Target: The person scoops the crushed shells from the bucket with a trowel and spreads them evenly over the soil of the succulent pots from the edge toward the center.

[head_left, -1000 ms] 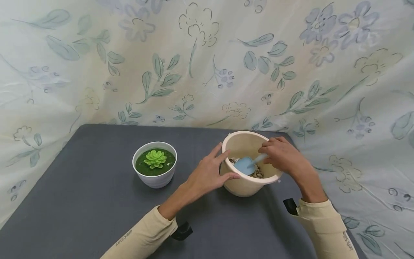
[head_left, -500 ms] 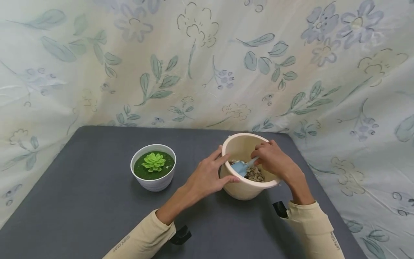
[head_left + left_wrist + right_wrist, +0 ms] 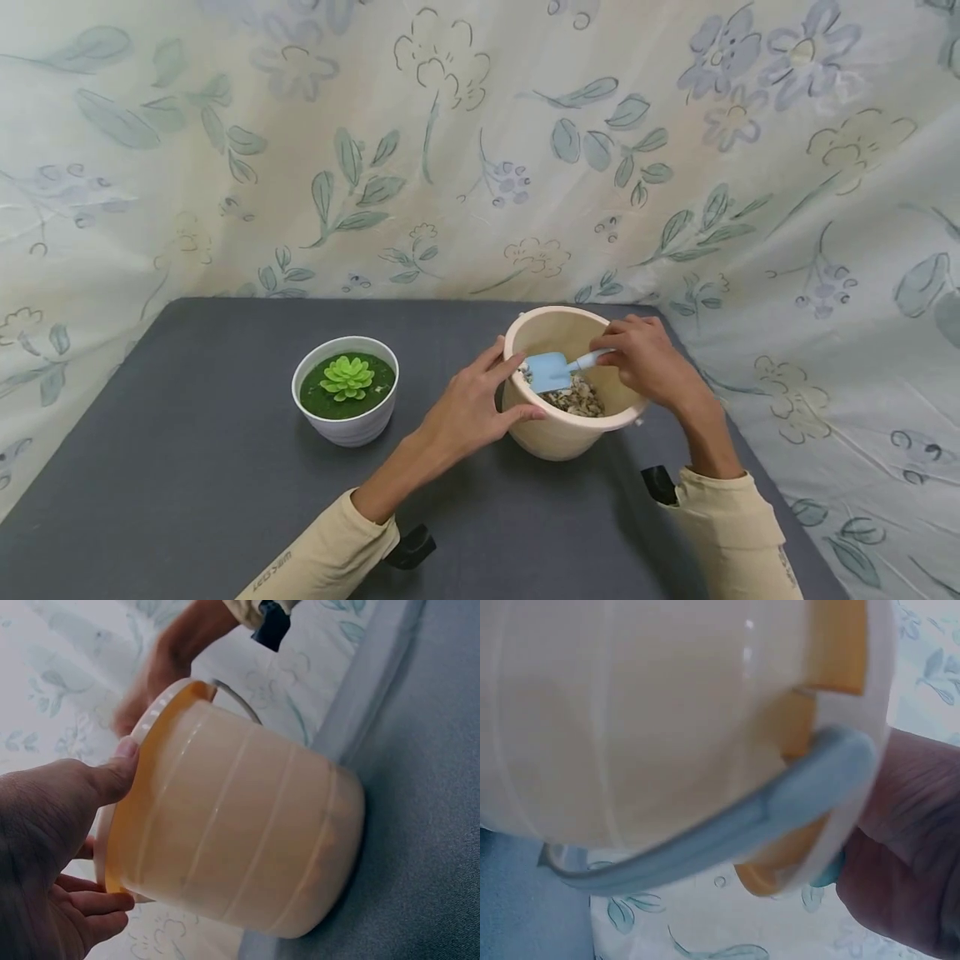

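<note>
A cream bucket (image 3: 553, 442) stands on the dark grey table, with small brownish, pebble-like bits (image 3: 576, 402) in its bottom. My left hand (image 3: 467, 407) holds the bucket's left rim; in the left wrist view, thumb and fingers press the rim (image 3: 120, 817) from two sides. My right hand (image 3: 648, 360) reaches over the right rim and grips the white handle of a light blue toy shovel (image 3: 549, 372). The blade lies inside the bucket over the bits, near the left wall. In the right wrist view the bucket wall hides most of the shovel; the bucket's grey handle (image 3: 705, 847) hangs down.
Left of the bucket, a white pot (image 3: 352, 429) holds a green succulent (image 3: 347, 379) on green moss-like filling. The grey table (image 3: 187, 467) ends at a hanging floral cloth (image 3: 450, 167) behind and on the right side.
The shovel blade has turned to lie flatter and more fully in sight over the bits. My right hand shifted left, then slightly back. The left hand keeps its hold on the rim.
</note>
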`<state>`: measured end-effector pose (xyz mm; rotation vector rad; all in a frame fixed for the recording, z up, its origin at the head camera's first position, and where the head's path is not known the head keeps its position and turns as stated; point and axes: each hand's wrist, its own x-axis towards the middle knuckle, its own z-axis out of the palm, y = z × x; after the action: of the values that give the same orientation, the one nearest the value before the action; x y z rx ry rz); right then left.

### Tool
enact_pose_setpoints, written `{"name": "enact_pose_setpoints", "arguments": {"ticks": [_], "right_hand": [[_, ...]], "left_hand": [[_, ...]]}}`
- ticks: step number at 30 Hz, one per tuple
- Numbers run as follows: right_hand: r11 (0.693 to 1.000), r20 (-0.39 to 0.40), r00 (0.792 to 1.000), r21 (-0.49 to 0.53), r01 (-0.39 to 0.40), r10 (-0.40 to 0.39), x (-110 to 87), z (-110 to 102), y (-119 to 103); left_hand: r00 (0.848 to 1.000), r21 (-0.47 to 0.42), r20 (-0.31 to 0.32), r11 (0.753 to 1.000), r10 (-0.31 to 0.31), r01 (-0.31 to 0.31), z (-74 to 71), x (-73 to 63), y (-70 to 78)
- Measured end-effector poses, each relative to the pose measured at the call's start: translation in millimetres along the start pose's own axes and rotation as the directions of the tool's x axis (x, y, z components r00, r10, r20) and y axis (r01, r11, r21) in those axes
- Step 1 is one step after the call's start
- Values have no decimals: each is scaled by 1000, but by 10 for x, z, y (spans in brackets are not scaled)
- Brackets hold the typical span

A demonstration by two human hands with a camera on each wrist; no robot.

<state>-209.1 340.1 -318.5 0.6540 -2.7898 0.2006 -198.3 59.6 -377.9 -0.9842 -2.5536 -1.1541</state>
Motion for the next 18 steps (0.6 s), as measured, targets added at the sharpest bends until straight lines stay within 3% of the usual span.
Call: {"name": "enact_pose_setpoints", "arguments": {"ticks": [9,18], "right_hand": [[999,-149,989,24,23,-19,-142,-121,85],[999,-196,980,25,24,-19,-237,-190,129]], "left_hand": [[999,16,-15,999,28,-28,19,-8,-14],[1000,25,-6,1000,19,-19,21,-13,-9]]}}
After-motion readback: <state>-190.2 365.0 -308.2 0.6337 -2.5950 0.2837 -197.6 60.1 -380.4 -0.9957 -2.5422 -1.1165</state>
